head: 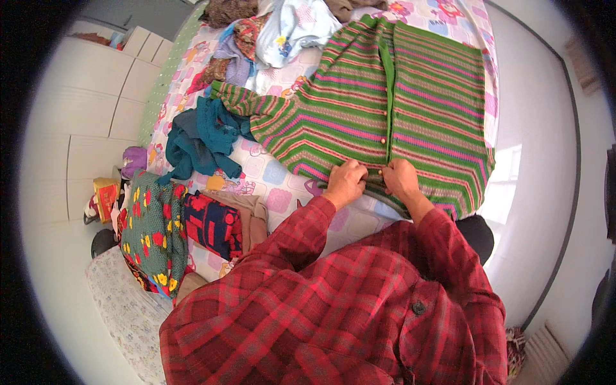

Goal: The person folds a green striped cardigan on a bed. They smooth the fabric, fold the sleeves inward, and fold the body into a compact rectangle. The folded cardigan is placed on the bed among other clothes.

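Note:
A striped knit cardigan (346,106) in green, pink and brown lies spread on a bed with a printed sheet (274,173). Its front placket (389,96), edged by a green band with small buttons, runs towards me. My left hand (347,180) grips the cardigan's near edge just left of the placket. Close beside it, my right hand (402,178) pinches the same edge at the placket's near end, by a button. Both sets of fingertips are partly hidden in the knit. One sleeve (255,106) stretches out to the left; the other side's sleeve is not plainly visible.
A crumpled teal garment (202,139) lies left of the cardigan. Nearer me are a folded navy and red cloth (214,224) and a green floral garment (154,231). Light blue clothing (293,33) is heaped at the far side. A glossy white surface (524,144) borders the bed on the right.

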A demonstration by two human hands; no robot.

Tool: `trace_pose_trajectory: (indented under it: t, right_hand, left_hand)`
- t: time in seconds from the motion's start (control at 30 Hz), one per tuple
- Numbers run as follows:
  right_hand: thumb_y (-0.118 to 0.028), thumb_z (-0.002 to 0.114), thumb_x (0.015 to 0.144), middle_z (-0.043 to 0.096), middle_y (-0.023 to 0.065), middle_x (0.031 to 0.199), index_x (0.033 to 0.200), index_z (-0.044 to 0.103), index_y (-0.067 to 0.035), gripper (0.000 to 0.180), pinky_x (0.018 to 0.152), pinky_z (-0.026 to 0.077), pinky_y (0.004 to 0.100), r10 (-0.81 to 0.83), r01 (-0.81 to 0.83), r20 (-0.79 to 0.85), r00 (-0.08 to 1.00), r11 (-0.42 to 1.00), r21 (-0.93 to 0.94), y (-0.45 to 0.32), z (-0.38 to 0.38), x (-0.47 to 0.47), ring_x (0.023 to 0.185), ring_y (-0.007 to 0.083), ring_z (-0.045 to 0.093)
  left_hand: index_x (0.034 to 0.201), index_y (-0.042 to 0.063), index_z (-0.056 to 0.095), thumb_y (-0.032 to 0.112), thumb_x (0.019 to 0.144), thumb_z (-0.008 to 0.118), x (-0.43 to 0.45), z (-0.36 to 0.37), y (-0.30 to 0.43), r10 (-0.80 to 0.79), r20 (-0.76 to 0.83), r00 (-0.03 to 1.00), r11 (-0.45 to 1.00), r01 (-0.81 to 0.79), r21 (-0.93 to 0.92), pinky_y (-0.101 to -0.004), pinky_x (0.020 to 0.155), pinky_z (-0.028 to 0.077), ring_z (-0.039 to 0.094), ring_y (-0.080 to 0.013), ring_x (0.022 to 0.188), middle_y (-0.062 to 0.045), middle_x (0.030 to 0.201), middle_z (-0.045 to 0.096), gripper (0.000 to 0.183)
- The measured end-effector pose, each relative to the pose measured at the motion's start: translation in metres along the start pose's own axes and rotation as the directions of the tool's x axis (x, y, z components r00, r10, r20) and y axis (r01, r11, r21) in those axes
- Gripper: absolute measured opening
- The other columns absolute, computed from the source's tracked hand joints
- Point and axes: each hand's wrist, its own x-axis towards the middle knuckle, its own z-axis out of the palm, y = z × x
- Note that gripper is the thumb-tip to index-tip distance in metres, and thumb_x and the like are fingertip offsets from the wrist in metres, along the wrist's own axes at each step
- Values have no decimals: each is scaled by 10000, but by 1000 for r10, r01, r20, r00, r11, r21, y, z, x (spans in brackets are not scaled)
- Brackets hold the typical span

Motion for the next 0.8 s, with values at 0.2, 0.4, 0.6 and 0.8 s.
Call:
trace_pose_trajectory:
  t: [0.2,0.4,0.6,0.8]
  right_hand:
    - [-239,657,871,654,147,598,784,671,-8,247,583,534,396,48,-53,50,998,994,98,-7,-10,-12,542,262,677]
    - [-184,655,913,635,91,621,841,683,14,213,478,503,351,-28,21,77,997,996,83,14,-4,-5,482,182,638]
    - [-165,644,937,608,57,618,832,640,1,197,465,477,321,-8,-8,114,993,991,132,15,-7,-9,479,144,598]
    - [-155,659,933,596,53,647,807,611,4,208,463,481,312,1,-14,123,992,994,105,28,-3,-11,511,129,583]
  left_hand:
    - [841,52,655,269,786,718,27,-39,13,-93,425,900,993,114,-25,-476,732,493,633,-349,852,-148,875,629,232]
    - [891,11,696,348,866,698,110,-45,-17,103,471,876,974,8,-228,-403,650,503,656,-248,691,-166,781,680,337]
    - [946,-15,683,280,910,677,201,-45,-23,34,409,912,874,171,-454,-320,579,517,635,-134,613,-70,752,677,297]
    - [833,18,674,315,896,672,241,6,-67,28,53,998,918,-5,-397,-391,594,501,644,-239,603,-111,689,665,303]
